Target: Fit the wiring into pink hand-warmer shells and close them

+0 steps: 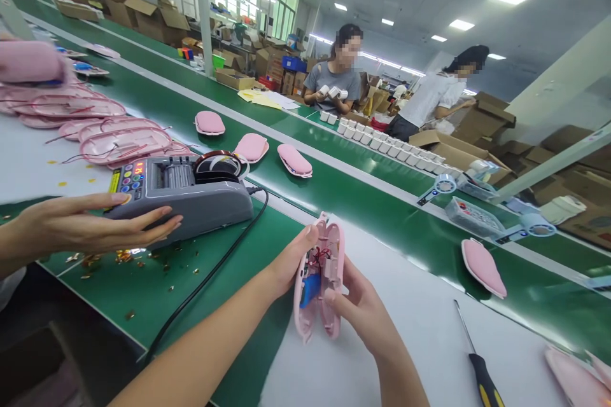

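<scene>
Both my hands hold a pink oval case [319, 280] upright over the white mat [429, 331]. Its two halves stand apart, showing a blue part and red wires inside. My left hand [289, 261] grips the left half, with the thumb at the top edge. From the right, my right hand [360, 305] holds the right half, fingers on its rim. A black-and-yellow screwdriver [480, 362] lies on the mat to the right of my right hand.
A grey tape dispenser [191, 194] sits to the left, and a co-worker's hand [95, 226] rests against it. Pink case halves [119, 140] are piled at far left. Closed pink cases [251, 147] lie on the green belt [363, 197]. Two people work across the belt.
</scene>
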The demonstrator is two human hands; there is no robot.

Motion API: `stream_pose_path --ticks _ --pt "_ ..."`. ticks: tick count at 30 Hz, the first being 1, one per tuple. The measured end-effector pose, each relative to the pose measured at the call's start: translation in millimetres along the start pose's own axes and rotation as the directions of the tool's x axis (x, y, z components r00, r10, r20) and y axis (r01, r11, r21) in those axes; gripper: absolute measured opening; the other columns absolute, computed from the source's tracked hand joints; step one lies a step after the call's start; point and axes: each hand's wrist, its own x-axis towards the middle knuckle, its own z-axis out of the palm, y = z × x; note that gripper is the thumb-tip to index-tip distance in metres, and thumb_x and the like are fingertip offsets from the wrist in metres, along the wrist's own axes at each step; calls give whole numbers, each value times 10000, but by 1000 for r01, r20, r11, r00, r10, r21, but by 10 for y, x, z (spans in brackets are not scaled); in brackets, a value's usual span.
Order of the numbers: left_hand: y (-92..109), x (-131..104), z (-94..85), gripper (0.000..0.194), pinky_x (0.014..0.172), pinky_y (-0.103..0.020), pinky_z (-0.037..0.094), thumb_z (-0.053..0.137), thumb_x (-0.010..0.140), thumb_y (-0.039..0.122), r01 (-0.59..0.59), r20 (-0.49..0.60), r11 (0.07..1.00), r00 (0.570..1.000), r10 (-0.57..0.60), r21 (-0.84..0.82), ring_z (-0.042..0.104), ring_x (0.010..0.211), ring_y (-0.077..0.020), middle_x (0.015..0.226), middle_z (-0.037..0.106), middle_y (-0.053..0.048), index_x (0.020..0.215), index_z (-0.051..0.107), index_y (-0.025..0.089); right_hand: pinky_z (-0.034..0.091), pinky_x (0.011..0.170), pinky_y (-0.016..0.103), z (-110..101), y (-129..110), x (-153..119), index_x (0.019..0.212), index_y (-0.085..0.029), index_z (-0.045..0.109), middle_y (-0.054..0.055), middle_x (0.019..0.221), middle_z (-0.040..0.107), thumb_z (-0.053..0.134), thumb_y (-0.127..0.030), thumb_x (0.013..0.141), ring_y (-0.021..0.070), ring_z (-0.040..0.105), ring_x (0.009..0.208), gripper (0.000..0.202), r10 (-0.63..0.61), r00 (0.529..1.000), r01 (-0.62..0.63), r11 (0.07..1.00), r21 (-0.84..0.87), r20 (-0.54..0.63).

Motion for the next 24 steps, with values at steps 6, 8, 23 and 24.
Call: stream_pose_path --ticks 6,8,23,24 --pt "-87 24 97 811 621 -207 426 728 445 708 57 -41 994 997 -61 -94 500 642 -81 706 535 -46 884 485 71 544 908 91 -98 78 42 1345 -295 377 31 1335 476 637 -478 683 60 544 1170 735 -38 998 39 998 -46 40" --pt "-108 16 112 802 601 -191 404 703 456 735 57 -74 996 995 -62 -75 484 624 -70 683 518 -50 824 458 67 538 899 88 -91 89 54 1327 -278 397 42 1283 516 629 -488 687 46 563 1106 712 -36 999 38 996 -77 38" --pt "-25 -33 82 551 678 -230 455 676 661 508 98 55 956 995 -87 -276 530 672 -86 782 549 -51 951 493 76 536 971 162 -100 145 62 1329 -289 399 43 1402 414 665 -543 625 98 556 1171 795 -48 999 48 999 -5 -16" --pt "-10 -29 74 533 703 -246 465 638 694 517 128 93 950 990 -105 -284 549 698 -105 813 569 -70 954 509 69 532 985 178 -108 155 64 1327 -290 402 42 1406 410 659 -546 628 104 555 1174 787 -46 999 47 999 13 -24"
